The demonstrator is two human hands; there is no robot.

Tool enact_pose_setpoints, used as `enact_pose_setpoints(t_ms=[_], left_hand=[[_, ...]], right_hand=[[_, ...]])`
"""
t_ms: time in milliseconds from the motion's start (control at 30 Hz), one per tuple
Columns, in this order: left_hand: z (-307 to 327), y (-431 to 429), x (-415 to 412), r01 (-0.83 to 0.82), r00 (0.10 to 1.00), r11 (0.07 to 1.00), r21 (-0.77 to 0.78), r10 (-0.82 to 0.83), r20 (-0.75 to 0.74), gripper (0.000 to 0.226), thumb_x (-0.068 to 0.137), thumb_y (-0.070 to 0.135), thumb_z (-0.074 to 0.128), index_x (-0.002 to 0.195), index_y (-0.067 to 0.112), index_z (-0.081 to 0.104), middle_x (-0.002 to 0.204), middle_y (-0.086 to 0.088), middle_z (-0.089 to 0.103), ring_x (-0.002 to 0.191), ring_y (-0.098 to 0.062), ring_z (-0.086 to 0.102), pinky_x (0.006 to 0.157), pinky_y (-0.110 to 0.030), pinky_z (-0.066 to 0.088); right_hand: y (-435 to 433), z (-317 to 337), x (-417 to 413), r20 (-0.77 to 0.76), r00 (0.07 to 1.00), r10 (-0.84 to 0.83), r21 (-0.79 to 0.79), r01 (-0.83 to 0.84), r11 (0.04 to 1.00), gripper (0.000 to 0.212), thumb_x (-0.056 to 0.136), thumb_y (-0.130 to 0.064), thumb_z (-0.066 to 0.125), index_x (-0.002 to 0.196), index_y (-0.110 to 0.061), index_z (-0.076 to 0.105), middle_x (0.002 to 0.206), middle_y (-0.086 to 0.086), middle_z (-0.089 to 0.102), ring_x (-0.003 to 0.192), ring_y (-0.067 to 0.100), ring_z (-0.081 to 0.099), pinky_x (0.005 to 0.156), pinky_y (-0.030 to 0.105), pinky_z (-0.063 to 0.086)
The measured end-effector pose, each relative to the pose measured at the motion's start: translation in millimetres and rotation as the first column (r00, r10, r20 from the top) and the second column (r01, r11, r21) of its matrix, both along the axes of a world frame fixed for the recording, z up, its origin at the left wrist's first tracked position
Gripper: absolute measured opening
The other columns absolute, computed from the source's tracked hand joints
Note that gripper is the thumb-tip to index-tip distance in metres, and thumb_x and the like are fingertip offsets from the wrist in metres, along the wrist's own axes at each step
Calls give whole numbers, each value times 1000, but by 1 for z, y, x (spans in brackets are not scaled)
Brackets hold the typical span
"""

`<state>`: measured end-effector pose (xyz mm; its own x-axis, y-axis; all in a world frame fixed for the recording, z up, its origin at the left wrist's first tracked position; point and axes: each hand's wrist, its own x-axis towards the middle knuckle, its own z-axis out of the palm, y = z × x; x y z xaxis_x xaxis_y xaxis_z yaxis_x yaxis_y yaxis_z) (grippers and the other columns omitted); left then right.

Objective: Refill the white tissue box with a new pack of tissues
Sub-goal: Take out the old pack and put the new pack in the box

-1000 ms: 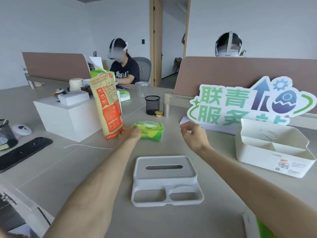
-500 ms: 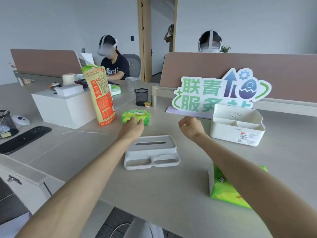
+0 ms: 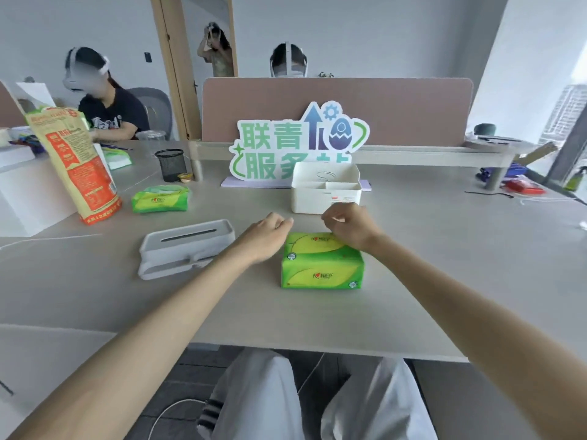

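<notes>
A full green tissue pack [image 3: 322, 265] lies on the desk right in front of me. My left hand [image 3: 265, 235] hovers at its upper left corner, fingers loosely curled and holding nothing. My right hand [image 3: 347, 225] hangs over the pack's far right edge, fingers bent, nothing in it. The white tissue box lid [image 3: 187, 246], with its slot on top, lies to the left of the pack. The white box base [image 3: 325, 198] stands open-topped just behind my hands. A flatter, opened green tissue pack [image 3: 160, 200] lies further back on the left.
An orange and cream bag [image 3: 81, 166] stands at the left beside a white block. A black mesh cup [image 3: 171, 165] and a green sign [image 3: 298, 144] stand at the back. People with headsets sit behind the pink divider. The desk edge runs close to my knees.
My view has swung right and down, bringing the full green pack to the centre. Both hands moved from near the flat pack and lid to above the full pack.
</notes>
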<state>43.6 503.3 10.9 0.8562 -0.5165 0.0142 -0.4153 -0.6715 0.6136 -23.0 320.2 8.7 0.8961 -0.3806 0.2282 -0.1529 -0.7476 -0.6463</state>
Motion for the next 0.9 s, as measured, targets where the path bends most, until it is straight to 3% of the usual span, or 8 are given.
enact_pose_setpoints(t_ms=[133,267,333,433,533,667,767,900], left_hand=[[-13,-5,-10,24,1000,999,23,-23,-15,58,92,58,36,139,23,39,140,-5,54,131,-24,47,104,-34,37],[-20,-3,-19,-14,971,993,-117,-15,-237,78,79,59,49,146,27,24,136,-5,54,126,-25,51,106,-40,42],[-21,-8,-26,-38,950,980,-194,-25,-313,77,84,49,53,149,28,17,141,-4,48,126,-25,49,105,-40,43],[-10,-25,-35,3,981,973,-230,-47,-186,84,86,40,56,152,26,5,154,-6,31,137,-25,37,107,-32,34],[11,-45,-25,35,999,942,-332,-43,-16,99,84,29,63,152,22,-8,160,-3,15,143,-23,28,98,-24,27],[30,-72,14,122,992,884,-452,-106,62,114,71,13,76,150,18,-6,151,-3,27,137,-19,33,105,-26,34],[37,-100,48,137,991,865,-482,-114,76,117,70,10,77,151,18,-7,148,-3,30,133,-17,36,101,-23,34],[42,-140,105,142,990,879,-456,-113,90,113,70,8,75,151,21,-3,148,-3,32,133,-18,37,96,-21,32]], right_hand=[[-1,-8,-36,-16,998,-60,57,61,997,38,93,-21,55,131,-15,57,130,8,63,115,28,59,99,32,45],[7,-16,-50,-189,978,-92,65,106,992,53,99,-31,38,149,-12,28,137,19,56,131,36,47,105,40,38],[14,-17,-50,-220,971,-94,93,117,989,54,99,-28,32,148,-8,24,138,22,53,126,39,49,103,42,39],[22,-10,-43,-129,978,-165,94,178,980,58,95,-24,31,150,-9,16,125,19,60,109,40,56,92,45,43],[14,5,-29,72,965,-253,207,234,950,49,96,-30,30,142,-13,27,124,17,61,109,42,56,96,49,44],[-11,28,3,229,922,-312,336,226,914,37,98,-31,34,131,-15,39,116,11,60,109,36,55,98,47,43],[-34,39,37,246,908,-338,345,244,906,36,98,-32,34,131,-19,39,106,-1,55,104,30,51,86,39,36],[-69,46,86,267,897,-354,324,262,909,39,97,-35,36,133,-21,40,131,0,52,120,27,50,97,41,37]])
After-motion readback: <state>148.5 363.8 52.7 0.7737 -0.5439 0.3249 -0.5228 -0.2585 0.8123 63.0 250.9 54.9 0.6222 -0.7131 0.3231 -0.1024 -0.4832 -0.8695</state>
